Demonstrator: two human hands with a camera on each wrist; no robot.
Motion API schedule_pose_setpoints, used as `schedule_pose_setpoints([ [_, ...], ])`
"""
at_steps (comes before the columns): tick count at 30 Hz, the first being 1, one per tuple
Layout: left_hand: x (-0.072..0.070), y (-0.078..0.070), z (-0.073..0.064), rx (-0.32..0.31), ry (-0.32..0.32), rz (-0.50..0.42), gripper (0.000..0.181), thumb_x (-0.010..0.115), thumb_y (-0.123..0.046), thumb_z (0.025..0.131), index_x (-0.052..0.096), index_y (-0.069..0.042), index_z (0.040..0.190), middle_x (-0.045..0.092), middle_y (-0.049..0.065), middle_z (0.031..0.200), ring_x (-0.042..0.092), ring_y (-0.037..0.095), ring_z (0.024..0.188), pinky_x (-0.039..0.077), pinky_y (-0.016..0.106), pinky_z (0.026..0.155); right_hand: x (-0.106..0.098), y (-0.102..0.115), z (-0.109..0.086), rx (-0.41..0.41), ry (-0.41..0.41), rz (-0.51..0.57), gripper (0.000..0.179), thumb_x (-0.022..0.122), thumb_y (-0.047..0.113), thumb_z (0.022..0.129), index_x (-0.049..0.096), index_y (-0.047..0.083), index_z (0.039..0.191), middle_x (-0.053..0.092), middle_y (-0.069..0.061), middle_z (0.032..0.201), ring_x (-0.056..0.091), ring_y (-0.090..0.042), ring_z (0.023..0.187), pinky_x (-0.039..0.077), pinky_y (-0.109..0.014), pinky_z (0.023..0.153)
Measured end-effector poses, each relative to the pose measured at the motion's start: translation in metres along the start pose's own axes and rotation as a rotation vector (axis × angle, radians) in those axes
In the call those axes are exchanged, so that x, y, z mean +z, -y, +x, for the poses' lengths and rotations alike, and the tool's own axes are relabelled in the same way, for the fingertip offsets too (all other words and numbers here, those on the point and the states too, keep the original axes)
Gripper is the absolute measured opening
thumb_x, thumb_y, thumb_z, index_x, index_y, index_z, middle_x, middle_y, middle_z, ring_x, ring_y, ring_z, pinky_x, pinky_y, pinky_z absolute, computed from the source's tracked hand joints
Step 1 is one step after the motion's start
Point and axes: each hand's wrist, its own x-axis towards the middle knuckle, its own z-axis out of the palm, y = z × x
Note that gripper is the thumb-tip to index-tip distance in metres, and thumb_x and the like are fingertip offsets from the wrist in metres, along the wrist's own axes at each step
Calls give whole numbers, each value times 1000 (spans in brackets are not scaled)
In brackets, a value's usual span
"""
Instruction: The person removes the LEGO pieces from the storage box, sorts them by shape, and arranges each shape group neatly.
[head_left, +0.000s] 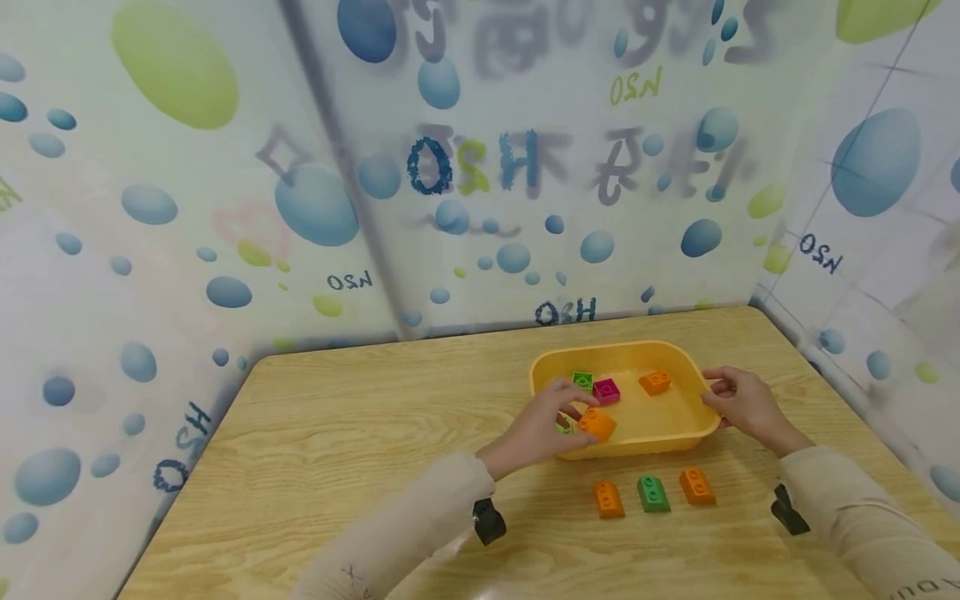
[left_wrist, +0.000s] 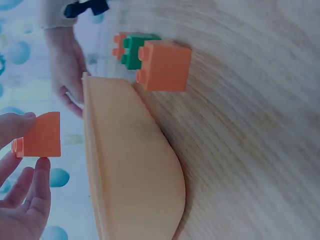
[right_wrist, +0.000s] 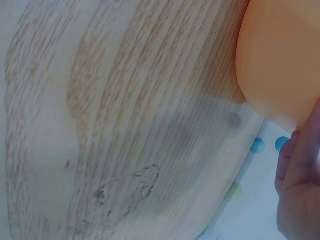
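Observation:
My left hand [head_left: 534, 427] pinches an orange building block [head_left: 598, 423] between thumb and fingers, over the near left part of a yellow-orange plastic tub [head_left: 648, 423]. The left wrist view shows this block [left_wrist: 44, 135] held above the tub's rim, its studs toward the palm. My right hand [head_left: 750, 406] grips the tub's right rim. Inside the tub lie a green block [head_left: 582, 380], a magenta block [head_left: 607, 392] and another orange block [head_left: 656, 382]. A light green piece [head_left: 564, 427] shows partly behind my left fingers.
In front of the tub, an orange block [head_left: 609, 500], a dark green block [head_left: 653, 494] and a second orange block [head_left: 697, 487] stand in a spaced row on the wooden table [head_left: 360, 442]. A patterned curtain wall [head_left: 480, 250] rises behind the table's far edge.

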Motion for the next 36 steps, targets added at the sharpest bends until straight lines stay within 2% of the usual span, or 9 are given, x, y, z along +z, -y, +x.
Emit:
schedule_pose_setpoints([
  [3, -1, 4, -10, 2, -53, -59, 37, 70, -18, 76, 58, -9, 110, 51, 2, 107, 56, 8, 83, 46, 18, 70, 1, 0, 0, 1, -1, 2, 41, 56, 4, 84, 41, -15, 117, 54, -23, 90, 58, -23, 68, 50, -28, 49],
  [5, -3, 4, -17, -4, -63, -83, 37, 70, -17, 76, 59, -9, 109, 54, 0, 106, 56, 9, 82, 47, 20, 71, 1, 0, -1, 3, -2, 2, 41, 56, 4, 84, 41, -15, 117, 54, -23, 90, 57, -23, 68, 50, -28, 49],
  [9, -2, 8, -32, -31, 3, -95, 36, 71, -18, 75, 59, -10, 108, 57, -1, 103, 55, 6, 82, 47, 20, 71, 1, -1, -1, 4, -4, 2, 41, 56, 4, 84, 42, -15, 117, 54, -24, 90, 58, -24, 68, 50, -27, 49],
  [12, 2, 13, -44, -29, 61, -86, 34, 71, -19, 75, 59, -10, 106, 57, -3, 99, 54, 4, 81, 47, 20, 69, 1, -2, -1, -2, -4, 3, 41, 56, 4, 84, 42, -15, 117, 54, -23, 90, 58, -23, 67, 49, -27, 48],
  [17, 8, 21, -57, -26, 78, -89, 30, 73, -20, 73, 59, -13, 99, 55, -6, 94, 54, 2, 76, 47, 20, 67, 0, -2, -1, -4, -2, -5, 41, 55, 4, 84, 42, -14, 118, 54, -22, 89, 57, -21, 65, 49, -27, 49],
  [25, 21, 31, -64, -145, 77, -87, 29, 76, -19, 70, 59, -11, 92, 53, -7, 86, 53, 2, 66, 45, 15, 60, 0, -2, 0, -1, -2, -8, 41, 54, 4, 84, 41, -14, 118, 54, -23, 90, 57, -22, 66, 50, -27, 49],
  [36, 30, 38, -67, -267, 105, -92, 30, 75, -22, 69, 55, -11, 89, 50, -7, 84, 50, 3, 67, 45, 16, 59, 0, -2, 1, 11, 5, -7, 42, 54, 5, 84, 41, -14, 119, 53, -25, 92, 57, -22, 68, 50, -29, 51],
])
